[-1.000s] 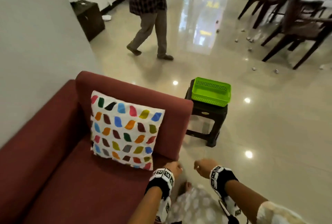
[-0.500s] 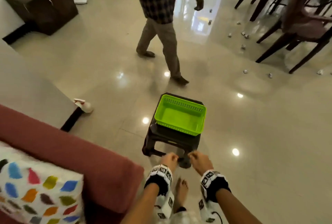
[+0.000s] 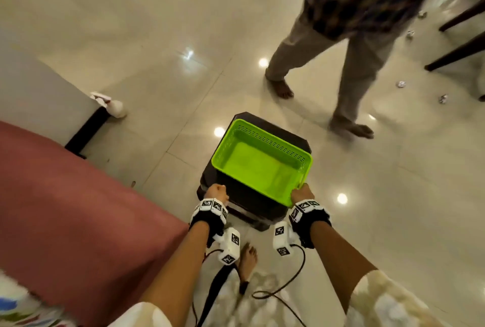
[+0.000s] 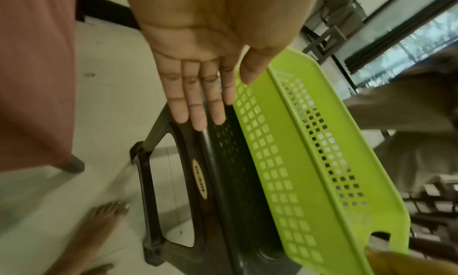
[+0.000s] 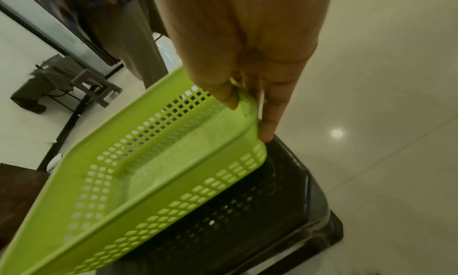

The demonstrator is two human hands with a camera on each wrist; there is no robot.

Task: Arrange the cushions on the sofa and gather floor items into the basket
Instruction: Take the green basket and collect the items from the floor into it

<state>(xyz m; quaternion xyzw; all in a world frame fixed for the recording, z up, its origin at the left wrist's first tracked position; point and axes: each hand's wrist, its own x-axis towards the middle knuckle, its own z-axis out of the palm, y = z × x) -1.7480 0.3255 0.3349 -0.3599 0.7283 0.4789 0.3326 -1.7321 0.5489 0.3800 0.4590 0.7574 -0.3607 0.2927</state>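
the step in hand looks like fetching the basket (image 3: 262, 161) for the floor pickup. the green basket sits tilted on a dark plastic stool (image 3: 296, 143), empty inside, just right of the sofa (image 3: 78, 208) arm and right in front of the person. the right hand (image 3: 301, 193) is clamped on the basket's near right corner, thumb inside the rim and fingers (image 5: 271, 110) down the outside wall, and that corner seems lifted off the stool. the left hand (image 4: 198, 63) is flat with fingers straight and together, its fingertips over the stool's near left edge and close beside the basket's wall; whether it touches the basket i cannot tell (the head view shows only the back of that hand).

the next move probably calls for the left hand to take the near left rim so the basket comes up level, then a carry towards the small crumpled scraps (image 3: 401, 84) lying far right by the dark chair legs (image 3: 456, 55). another person (image 3: 349, 37) stands barefoot just beyond the stool, so the path wants some care.

the floor (image 3: 157, 37) is glossy pale tile with ceiling lights mirrored in it. a patterned cushion (image 3: 15, 308) shows at the near left corner.
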